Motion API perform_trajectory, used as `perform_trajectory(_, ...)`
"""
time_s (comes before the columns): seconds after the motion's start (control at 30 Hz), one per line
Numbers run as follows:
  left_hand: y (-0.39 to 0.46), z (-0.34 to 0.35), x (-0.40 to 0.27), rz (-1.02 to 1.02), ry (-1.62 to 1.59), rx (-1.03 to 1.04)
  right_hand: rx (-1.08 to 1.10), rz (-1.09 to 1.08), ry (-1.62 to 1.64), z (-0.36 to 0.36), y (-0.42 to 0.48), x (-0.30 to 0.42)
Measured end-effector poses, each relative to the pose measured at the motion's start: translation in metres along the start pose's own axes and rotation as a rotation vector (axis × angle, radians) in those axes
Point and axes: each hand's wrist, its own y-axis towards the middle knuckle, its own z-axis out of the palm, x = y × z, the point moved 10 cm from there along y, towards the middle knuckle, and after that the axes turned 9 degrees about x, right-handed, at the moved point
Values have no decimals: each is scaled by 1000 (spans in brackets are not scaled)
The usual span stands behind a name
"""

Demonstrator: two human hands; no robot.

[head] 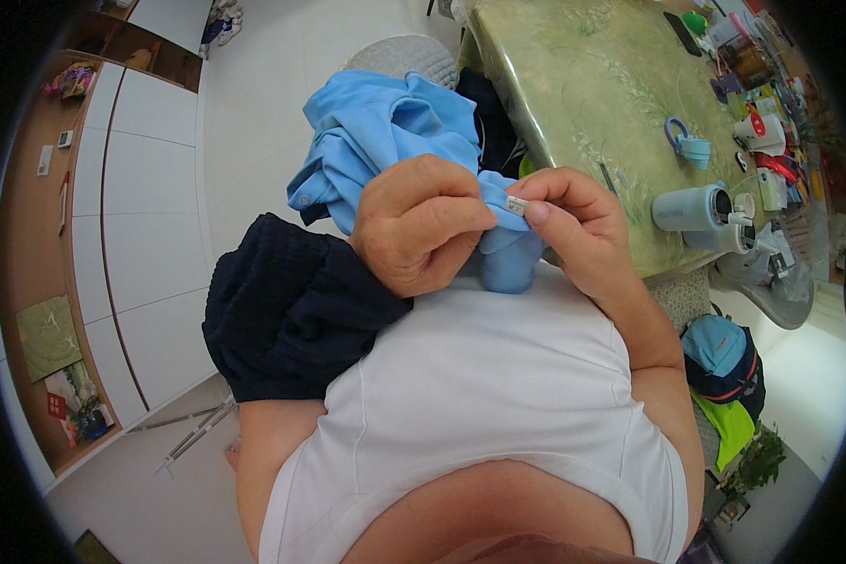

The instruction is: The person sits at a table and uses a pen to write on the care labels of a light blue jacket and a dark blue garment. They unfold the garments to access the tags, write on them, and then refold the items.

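Observation:
In front of my white sleeveless top [493, 352], both hands pinch a piece of light blue cloth [497, 182]. My left hand [423, 225] grips it between curled fingers and thumb. From the other side, my right hand [571, 225] holds it between thumb and forefinger, beside a small white label [515, 205] bearing print. A rounded light blue fold [511, 264] hangs below the fingers. Just beyond, a crumpled light blue garment [388, 120] lies heaped; whether it joins the held cloth is partly hidden by my left hand. Dark navy ribbed cloth [296, 310] wraps my left forearm.
A grey quilted seat [405, 56] stands behind the heap. At right, a table with a clear cover [571, 77] carries light blue tumblers [687, 208], a cup-shaped container [694, 151] and clutter. White cabinets [155, 176] line the left; a backpack [722, 352] sits lower right.

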Motion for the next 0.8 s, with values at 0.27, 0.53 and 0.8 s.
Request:
perform_trajectory(0.27,-1,-1,-1,-10,-4,5,14,23,53,1,-2,-4)
perform_trajectory(0.53,-3,1,3,-38,3,-9,39,5,58,3,-2,-2)
perform_trajectory(0.8,1,-11,-2,32,288,-86,116,-15,95,10,3,-8)
